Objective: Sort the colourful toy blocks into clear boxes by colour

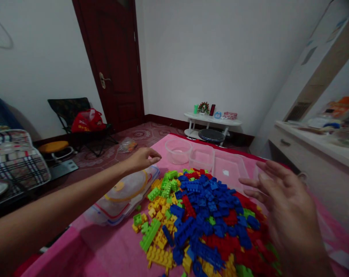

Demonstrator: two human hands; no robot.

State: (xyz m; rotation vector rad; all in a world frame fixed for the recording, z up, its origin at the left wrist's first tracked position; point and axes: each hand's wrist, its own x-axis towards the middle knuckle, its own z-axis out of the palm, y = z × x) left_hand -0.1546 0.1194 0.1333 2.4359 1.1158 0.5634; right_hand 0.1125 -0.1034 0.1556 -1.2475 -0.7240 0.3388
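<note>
A big pile of toy building bricks point(205, 206) lies on the pink cloth point(96, 250), blue in the middle, with yellow and green on the left and red on the right. My left hand point(142, 159) hovers over a clear plastic lid point(127, 194) with a yellow handle, left of the pile. Its fingers are loosely bent with nothing visible in them. To the right of the pile, my right hand point(286, 204) is raised and empty, its fingers spread. Behind the bricks stand a round clear tub point(178, 158) and two rectangular clear tubs, one small point(201, 158) and one larger point(243, 163).
A white side table point(213, 120) with small items stands by the far wall, a dark round stool point(211, 135) before it. On the left are a folding chair point(69, 104) holding a red bag point(88, 121), and a yellow-topped stool point(53, 147). A cluttered counter point(315, 134) runs along the right.
</note>
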